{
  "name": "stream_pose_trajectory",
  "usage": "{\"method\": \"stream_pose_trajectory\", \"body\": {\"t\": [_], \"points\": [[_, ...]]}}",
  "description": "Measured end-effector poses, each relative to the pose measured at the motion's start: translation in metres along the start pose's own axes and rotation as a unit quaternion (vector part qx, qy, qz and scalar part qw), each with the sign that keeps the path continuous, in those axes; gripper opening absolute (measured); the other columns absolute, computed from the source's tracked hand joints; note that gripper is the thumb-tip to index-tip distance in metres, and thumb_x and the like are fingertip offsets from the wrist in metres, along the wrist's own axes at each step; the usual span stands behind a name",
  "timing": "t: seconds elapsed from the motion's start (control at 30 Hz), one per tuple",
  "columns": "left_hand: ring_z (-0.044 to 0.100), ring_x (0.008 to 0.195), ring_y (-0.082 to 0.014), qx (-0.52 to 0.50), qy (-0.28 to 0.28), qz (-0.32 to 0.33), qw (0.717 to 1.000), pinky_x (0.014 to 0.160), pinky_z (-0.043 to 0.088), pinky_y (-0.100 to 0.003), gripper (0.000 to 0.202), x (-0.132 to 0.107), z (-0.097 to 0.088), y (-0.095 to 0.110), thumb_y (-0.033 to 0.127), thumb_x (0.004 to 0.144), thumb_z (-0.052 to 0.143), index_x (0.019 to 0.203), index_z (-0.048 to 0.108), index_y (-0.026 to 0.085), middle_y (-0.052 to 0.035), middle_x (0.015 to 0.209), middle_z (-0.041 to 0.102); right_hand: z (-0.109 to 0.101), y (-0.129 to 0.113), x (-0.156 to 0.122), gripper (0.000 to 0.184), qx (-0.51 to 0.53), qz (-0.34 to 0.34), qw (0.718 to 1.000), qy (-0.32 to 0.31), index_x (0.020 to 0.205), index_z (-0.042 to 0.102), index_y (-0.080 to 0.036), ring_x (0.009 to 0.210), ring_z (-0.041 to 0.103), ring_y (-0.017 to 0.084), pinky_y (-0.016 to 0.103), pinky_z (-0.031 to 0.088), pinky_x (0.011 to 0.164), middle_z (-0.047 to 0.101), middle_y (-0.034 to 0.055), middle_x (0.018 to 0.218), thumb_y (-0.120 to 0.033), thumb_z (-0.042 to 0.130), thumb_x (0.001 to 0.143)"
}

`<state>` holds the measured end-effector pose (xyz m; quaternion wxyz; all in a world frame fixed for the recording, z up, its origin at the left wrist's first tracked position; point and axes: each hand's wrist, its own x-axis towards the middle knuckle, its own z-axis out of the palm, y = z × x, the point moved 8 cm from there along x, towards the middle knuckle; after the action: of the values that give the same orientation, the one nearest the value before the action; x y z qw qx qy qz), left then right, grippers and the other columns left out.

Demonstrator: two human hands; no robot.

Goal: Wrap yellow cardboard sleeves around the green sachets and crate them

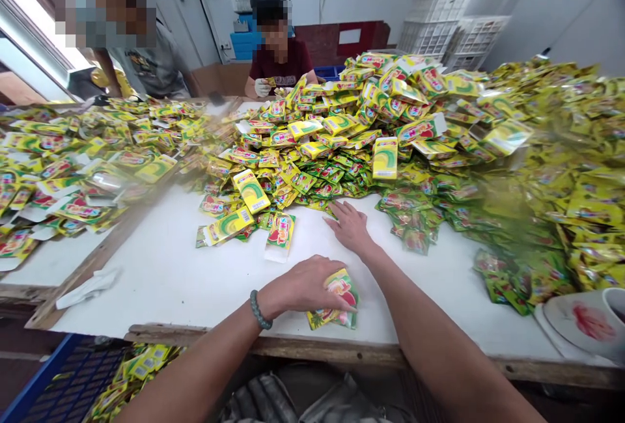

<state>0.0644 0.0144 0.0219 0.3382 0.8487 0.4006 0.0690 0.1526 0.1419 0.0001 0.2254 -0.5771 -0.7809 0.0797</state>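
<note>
**Sachets (pixel 342 286) in the left grip (pixel 303 285), right grip (pixel 349 226) spread at the heap**

In the head view, the left grip, with a beaded bracelet (pixel 260 310) at its wrist, is closed over a few fruit-print sachets, thumb and fingers clamped about them near the front edge of the white counter (pixel 161 247). The right grip reaches farther out, its fingers apart, fingertips at the foot of a heap of loose sachets (pixel 332 179). Yellow boxes (pixel 251 191) are piled over and behind that heap; a few lie just left of the right grip, one with its white flap open. More boxes (pixel 83 208) cover the counter's left side. A flowered mug (pixel 583 322) stands at the right, a white cloth (pixel 88 287) lies at the left. Across the counter sits a co-worker in a dark red shirt (pixel 297 62), a gloved hand (pixel 262 88) holding a small packet (pixel 272 82).
</note>
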Motion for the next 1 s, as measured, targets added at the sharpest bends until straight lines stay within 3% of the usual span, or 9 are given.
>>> {"method": "stream_pose_trajectory", "body": {"t": [0.13,0.23,0.33,0.43,0.6,0.73,0.83,0.93,1.0], "points": [[0.06,0.1,-0.0309,0.051,-0.03,-0.049,0.997,0.083,0.047,-0.036,0.075,-0.011,0.008,0.0,0.071,0.063,0.07,0.117,0.061,0.02,-0.0102,0.106,0.066,0.0,-0.023,-0.01,0.029,-0.028,-0.068,0.997,0.0,0.109,0.068,-0.021,0.115,0.053,0.027,0.045,0.034,0.095,0.067,0.0094,0.117,-0.042,0.062,0.09],[0.06,0.093,-0.0298,0.076,-0.042,-0.069,0.994,0.08,0.046,-0.035,0.077,-0.019,0.013,0.001,0.075,0.052,0.074,0.103,0.063,0.019,-0.0091,0.1,0.065,-0.001,-0.036,-0.012,0.031,-0.011,-0.085,0.996,-0.007,0.089,0.07,-0.018,0.106,0.056,0.025,0.042,0.035,0.091,0.069,0.0091,0.104,-0.048,0.061,0.09],[0.058,0.088,-0.0293,0.111,-0.028,-0.067,0.991,0.075,0.045,-0.034,0.071,-0.022,0.014,0.005,0.077,0.05,0.073,0.087,0.063,0.018,-0.0096,0.094,0.063,0.001,-0.041,-0.008,0.033,0.009,-0.096,0.995,0.006,0.109,0.066,-0.017,0.114,0.054,0.025,0.04,0.037,0.093,0.065,0.0122,0.119,-0.045,0.054,0.095],[0.057,0.086,-0.0295,0.129,-0.008,-0.055,0.99,0.071,0.043,-0.034,0.069,-0.023,0.014,0.007,0.077,0.048,0.075,0.079,0.061,0.018,-0.0104,0.089,0.061,0.009,-0.041,-0.002,0.05,-0.006,-0.111,0.994,-0.009,0.14,0.047,-0.018,0.133,0.041,0.028,0.045,0.035,0.1,0.051,0.0137,0.143,-0.044,0.047,0.098],[0.058,0.078,-0.0255,0.096,-0.004,-0.116,0.989,0.062,0.039,-0.03,0.072,-0.033,0.005,0.002,0.072,0.048,0.078,0.091,0.057,0.018,-0.0073,0.091,0.062,0.011,-0.038,0.0,0.049,-0.054,-0.113,0.992,-0.014,0.143,0.045,-0.017,0.138,0.036,0.031,0.055,0.026,0.105,0.053,0.0149,0.141,-0.041,0.043,0.099],[0.059,0.09,-0.0304,0.194,0.088,-0.167,0.963,0.073,0.042,-0.036,0.065,-0.043,-0.025,0.003,0.064,0.061,0.077,0.099,0.055,0.016,-0.01,0.096,0.063,0.001,-0.04,-0.001,0.038,-0.059,-0.105,0.993,0.004,0.114,0.066,-0.015,0.12,0.052,0.029,0.05,0.028,0.102,0.067,0.0148,0.117,-0.04,0.041,0.1],[0.056,0.104,-0.0343,0.249,0.126,-0.156,0.948,0.087,0.041,-0.044,0.058,-0.041,-0.029,-0.003,0.055,0.071,0.074,0.108,0.054,0.014,-0.0145,0.108,0.062,-0.003,-0.038,-0.001,0.04,-0.061,-0.082,0.995,0.006,0.093,0.071,-0.014,0.104,0.058,0.027,0.05,0.027,0.1,0.07,0.0137,0.103,-0.039,0.04,0.101],[0.057,0.106,-0.0354,0.191,0.137,-0.162,0.958,0.088,0.043,-0.047,0.057,-0.036,-0.023,-0.027,0.048,0.073,0.074,0.113,0.052,0.014,-0.0164,0.111,0.061,-0.008,-0.036,-0.003,0.037,-0.019,-0.07,0.997,0.016,0.088,0.071,-0.014,0.103,0.058,0.027,0.05,0.027,0.1,0.07,0.0136,0.1,-0.035,0.044,0.099],[0.058,0.105,-0.034,0.102,0.212,-0.175,0.956,0.088,0.044,-0.046,0.062,-0.035,-0.03,-0.043,0.048,0.068,0.078,0.113,0.05,0.016,-0.0154,0.112,0.061,-0.017,-0.03,-0.003,0.034,0.086,-0.037,0.995,0.044,0.083,0.071,-0.015,0.105,0.058,0.027,0.048,0.03,0.099,0.07,0.0129,0.098,-0.035,0.048,0.097]]}}
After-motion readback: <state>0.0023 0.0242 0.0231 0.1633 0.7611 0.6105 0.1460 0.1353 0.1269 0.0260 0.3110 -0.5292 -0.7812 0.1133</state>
